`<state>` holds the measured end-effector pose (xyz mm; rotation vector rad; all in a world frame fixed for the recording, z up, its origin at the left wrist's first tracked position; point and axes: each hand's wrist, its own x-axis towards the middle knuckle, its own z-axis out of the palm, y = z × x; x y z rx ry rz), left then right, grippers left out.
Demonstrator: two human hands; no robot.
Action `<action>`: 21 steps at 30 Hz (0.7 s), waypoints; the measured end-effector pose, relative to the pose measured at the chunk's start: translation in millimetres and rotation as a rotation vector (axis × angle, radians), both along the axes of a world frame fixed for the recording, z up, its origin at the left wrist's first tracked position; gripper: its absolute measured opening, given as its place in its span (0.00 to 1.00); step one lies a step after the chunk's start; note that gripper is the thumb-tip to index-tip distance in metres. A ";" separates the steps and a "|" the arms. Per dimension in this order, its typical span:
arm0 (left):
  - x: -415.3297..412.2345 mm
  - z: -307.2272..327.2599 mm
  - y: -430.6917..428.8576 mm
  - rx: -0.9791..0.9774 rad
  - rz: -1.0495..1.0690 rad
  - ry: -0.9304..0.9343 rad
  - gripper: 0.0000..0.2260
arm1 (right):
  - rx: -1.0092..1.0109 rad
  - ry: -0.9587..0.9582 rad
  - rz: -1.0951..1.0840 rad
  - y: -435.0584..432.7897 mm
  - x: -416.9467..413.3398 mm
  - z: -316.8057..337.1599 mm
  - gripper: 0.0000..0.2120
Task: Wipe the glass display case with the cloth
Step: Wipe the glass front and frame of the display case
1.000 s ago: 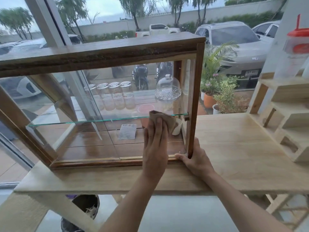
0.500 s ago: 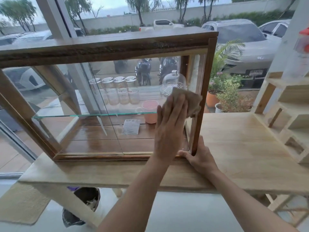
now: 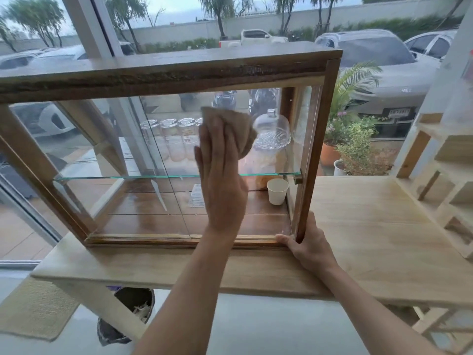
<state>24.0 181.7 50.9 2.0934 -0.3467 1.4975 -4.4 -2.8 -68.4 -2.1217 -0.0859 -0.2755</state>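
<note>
A wood-framed glass display case (image 3: 163, 75) stands on a pale wooden counter (image 3: 371, 226). My left hand (image 3: 220, 172) presses a brown cloth (image 3: 238, 126) flat against the front glass, right of the middle and above the glass shelf (image 3: 102, 177). My right hand (image 3: 307, 244) grips the case's lower right corner post, thumb on the bottom rail. Inside the case stand glass jars (image 3: 169, 134), a clear dome (image 3: 272, 131) and a white paper cup (image 3: 277, 191).
Wooden shelving (image 3: 450, 180) rises at the counter's right end. Potted plants (image 3: 358, 142) and parked cars show through the window behind. Under the counter are a dark bin (image 3: 128, 316) and a woven mat (image 3: 33, 306) on the floor.
My left hand has carried the cloth up the glass from near the shelf level, then left away from the right post. My right hand has stayed on the corner.
</note>
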 end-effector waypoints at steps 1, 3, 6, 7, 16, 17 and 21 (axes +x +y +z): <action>-6.2 -11.8 -1.0 -0.032 0.015 0.036 0.31 | -0.002 -0.002 -0.001 -0.4 0.4 -0.3 0.28; -19.1 -36.1 -22.8 0.026 0.017 0.085 0.31 | -0.020 0.000 0.004 1.2 0.6 0.1 0.29; -11.7 -16.4 -30.7 0.174 -0.064 -0.010 0.28 | -0.025 -0.015 0.001 4.1 -0.9 2.7 0.28; -3.4 -0.2 -17.1 0.164 -0.049 -0.027 0.26 | -0.022 -0.019 -0.003 3.7 -0.4 3.2 0.28; -17.7 -9.4 -7.0 -0.040 -0.022 0.074 0.31 | -0.044 -0.020 0.004 7.0 -5.4 9.8 0.29; -9.7 5.3 4.0 -0.023 -0.023 0.059 0.31 | -0.040 -0.020 0.003 7.3 -5.7 10.8 0.28; -1.4 16.3 43.4 -0.232 0.101 0.002 0.29 | -0.037 -0.011 -0.001 8.0 -7.1 12.9 0.29</action>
